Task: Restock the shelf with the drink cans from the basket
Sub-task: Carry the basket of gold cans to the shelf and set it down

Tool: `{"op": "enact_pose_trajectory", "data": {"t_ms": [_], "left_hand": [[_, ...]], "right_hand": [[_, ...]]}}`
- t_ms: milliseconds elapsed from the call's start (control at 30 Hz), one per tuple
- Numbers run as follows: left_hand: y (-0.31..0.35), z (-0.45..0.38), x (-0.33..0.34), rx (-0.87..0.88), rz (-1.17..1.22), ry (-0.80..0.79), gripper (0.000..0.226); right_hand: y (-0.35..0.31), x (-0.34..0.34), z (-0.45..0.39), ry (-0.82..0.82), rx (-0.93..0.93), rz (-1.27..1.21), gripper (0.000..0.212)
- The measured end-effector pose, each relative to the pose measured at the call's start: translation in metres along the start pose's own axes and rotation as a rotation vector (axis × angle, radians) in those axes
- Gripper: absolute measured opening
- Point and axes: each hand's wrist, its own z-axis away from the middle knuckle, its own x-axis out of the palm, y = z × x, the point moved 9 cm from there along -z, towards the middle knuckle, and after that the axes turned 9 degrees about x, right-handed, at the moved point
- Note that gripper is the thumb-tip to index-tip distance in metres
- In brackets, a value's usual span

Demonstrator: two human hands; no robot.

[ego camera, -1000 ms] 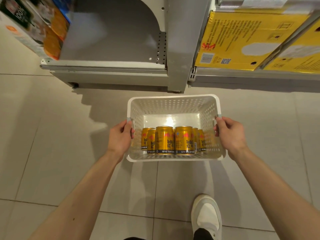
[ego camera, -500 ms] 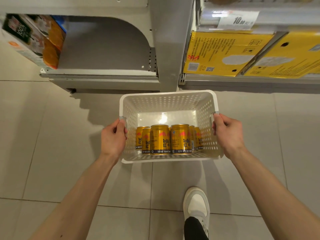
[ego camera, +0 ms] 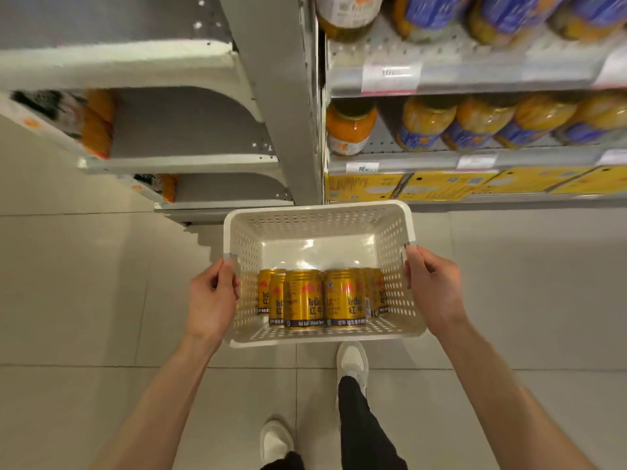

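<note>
Your left hand [ego camera: 212, 301] and right hand [ego camera: 436, 290] each clasp a side rim of the basket [ego camera: 317, 215], so any tilt could topple the upright cans [ego camera: 322, 298] crowded at its near end.

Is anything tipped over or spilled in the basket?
No, nothing stands out. The gold cans all stand upright, bunched at the near end of the white basket, with no spill showing. The left hand and right hand hold its two sides and it sits level.
</note>
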Motion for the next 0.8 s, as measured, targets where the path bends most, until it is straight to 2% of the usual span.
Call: {"op": "enact_pose_trajectory", "data": {"t_ms": [200, 467, 633, 800], "left_hand": [[0.128, 0.062, -0.054, 0.037, -0.009, -0.025, 0.043], [0.25, 0.123, -0.103, 0.122, 0.014, -0.085, 0.041], [0.317, 0.157, -0.104, 0.143, 0.028, -0.145, 0.033], [0.373, 0.179, -0.081, 0.182, 0.008, -0.176, 0.038]], "right_hand": [[-0.079, -0.088, 0.094, 0.041, 0.003, -0.026, 0.047], [-0.153, -0.189, 0.196, 0.17, -0.038, -0.073, 0.047], [-0.177, -0.246, 0.232, 0.232, -0.025, -0.118, 0.047], [-0.186, -0.306, 0.243, 0.3, -0.026, -0.151, 0.047]]}}
